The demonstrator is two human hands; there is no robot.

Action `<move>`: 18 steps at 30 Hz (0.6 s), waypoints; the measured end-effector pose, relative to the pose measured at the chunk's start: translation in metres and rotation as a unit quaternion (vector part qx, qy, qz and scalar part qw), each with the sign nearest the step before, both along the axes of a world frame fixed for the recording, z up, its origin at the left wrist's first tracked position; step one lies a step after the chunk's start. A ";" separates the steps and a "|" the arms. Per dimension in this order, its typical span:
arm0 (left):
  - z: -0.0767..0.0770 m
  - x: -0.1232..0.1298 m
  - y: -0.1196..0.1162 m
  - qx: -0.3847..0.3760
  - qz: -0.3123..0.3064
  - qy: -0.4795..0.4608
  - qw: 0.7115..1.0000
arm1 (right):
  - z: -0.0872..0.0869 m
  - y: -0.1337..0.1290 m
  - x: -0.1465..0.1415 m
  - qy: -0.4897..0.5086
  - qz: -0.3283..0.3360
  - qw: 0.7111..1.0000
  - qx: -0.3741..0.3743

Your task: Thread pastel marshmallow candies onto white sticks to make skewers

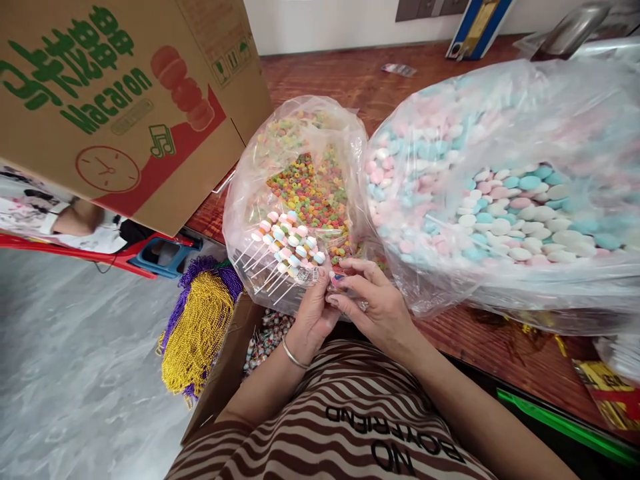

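Just in front of my body, my left hand [319, 308] and my right hand [373, 300] meet, fingertips close together. Between them is a small clear wrapper [334, 288] with some colour on it; its contents are too small to make out. Both hands are closed on it. Beside my left fingertips, several candy sticks [290, 243] with pastel pieces and white sticks lie on a bag of small colourful ring candies [320, 190]. To the right stands a large clear bag of pink, white and blue candies [520, 213].
A Macaron carton [120, 87] stands at the back left. Below my left arm, an open box [220, 363] holds wrapped sweets [267, 337]. Gold and purple beads [200, 327] hang beside it. Behind the carton is another person's arm [80, 217].
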State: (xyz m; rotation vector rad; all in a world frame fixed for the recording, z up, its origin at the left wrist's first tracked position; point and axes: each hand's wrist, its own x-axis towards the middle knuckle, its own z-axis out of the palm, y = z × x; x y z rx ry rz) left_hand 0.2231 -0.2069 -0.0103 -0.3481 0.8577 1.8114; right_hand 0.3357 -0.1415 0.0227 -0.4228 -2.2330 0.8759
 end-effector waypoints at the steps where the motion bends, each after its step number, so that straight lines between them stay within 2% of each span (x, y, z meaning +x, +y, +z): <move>1: 0.001 0.000 0.001 -0.004 -0.003 -0.006 1.000 | -0.001 0.000 -0.001 -0.004 -0.002 1.000 0.013; 5: 0.005 0.002 0.000 0.005 -0.006 0.003 1.000 | -0.004 0.000 -0.004 -0.003 -0.032 0.998 0.062; 12: 0.006 0.001 0.001 -0.007 -0.008 0.059 0.998 | -0.008 0.005 -0.002 -0.016 -0.021 0.998 0.053; 18: 0.000 0.003 0.003 0.003 -0.021 0.023 0.999 | -0.008 0.006 0.004 0.020 -0.036 0.999 -0.024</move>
